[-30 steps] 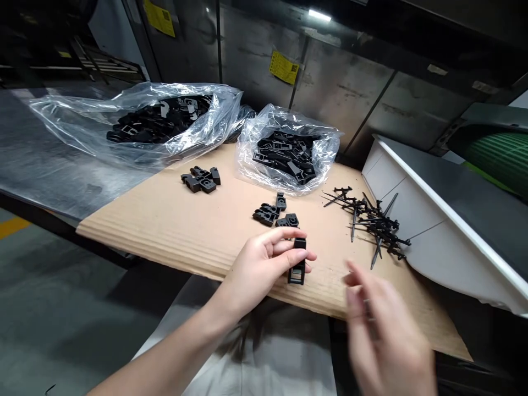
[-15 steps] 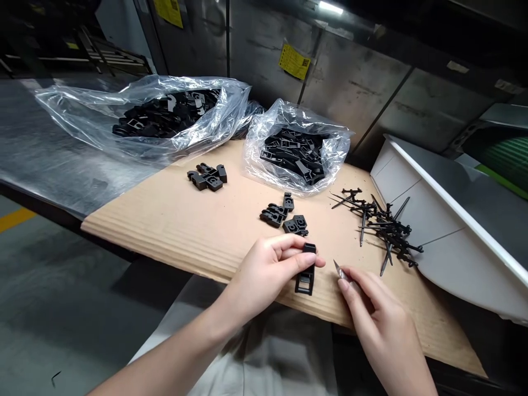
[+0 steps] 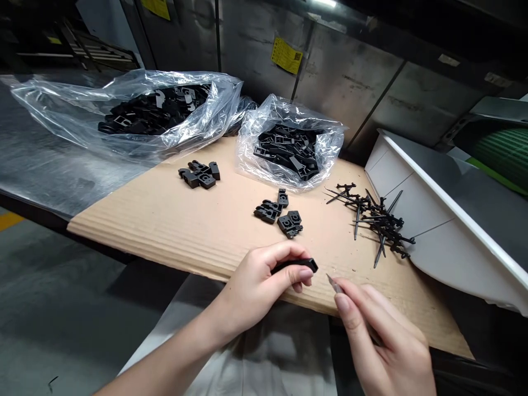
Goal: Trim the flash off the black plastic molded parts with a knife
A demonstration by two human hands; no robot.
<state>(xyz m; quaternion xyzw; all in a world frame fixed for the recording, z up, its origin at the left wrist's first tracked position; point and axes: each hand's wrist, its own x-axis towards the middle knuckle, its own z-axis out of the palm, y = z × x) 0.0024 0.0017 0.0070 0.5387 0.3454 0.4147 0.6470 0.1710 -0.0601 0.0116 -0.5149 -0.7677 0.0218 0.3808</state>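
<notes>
Curled left hand (image 3: 264, 278); pincer-like right hand (image 3: 390, 330)

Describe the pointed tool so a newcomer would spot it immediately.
Find the brown cardboard sheet, then the right hand at its near edge. Held there is the slim, greyish pointed tool, aimed toward the left hand. Unlike the black part in that left hand, it is paler and tapers to a sharp tip.

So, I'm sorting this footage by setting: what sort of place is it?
Probably a factory or workshop: open plastic bags holding many small black parts, a cardboard sheet as work surface, and yellow labels on the metal panels behind.
</notes>
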